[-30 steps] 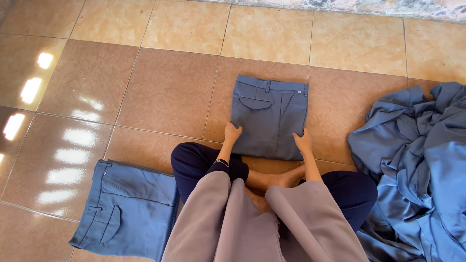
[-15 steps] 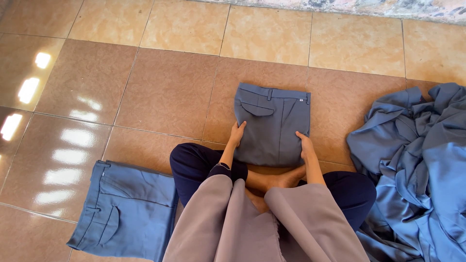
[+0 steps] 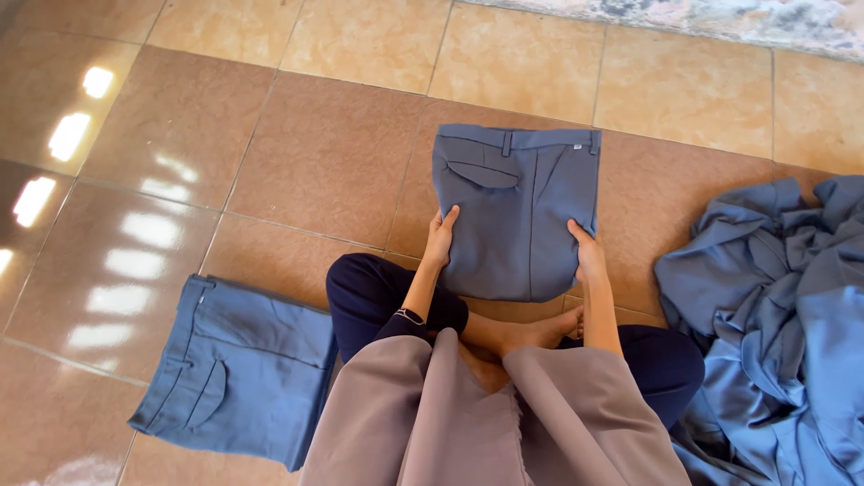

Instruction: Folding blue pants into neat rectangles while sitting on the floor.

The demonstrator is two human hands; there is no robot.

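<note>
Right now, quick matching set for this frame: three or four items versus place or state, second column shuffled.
1. folded trousers
2. second folded pair
3. heap of blue garments
4. left hand

A. crumpled, on the person's right
B. on the floor at the person's left
C. held at both side edges
D. grips a trouser edge

Pairs: 1-C, 2-B, 3-A, 4-D

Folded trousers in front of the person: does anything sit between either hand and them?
Nothing visible does. The left hand and right hand already grip the side edges of the folded trousers directly.
</note>
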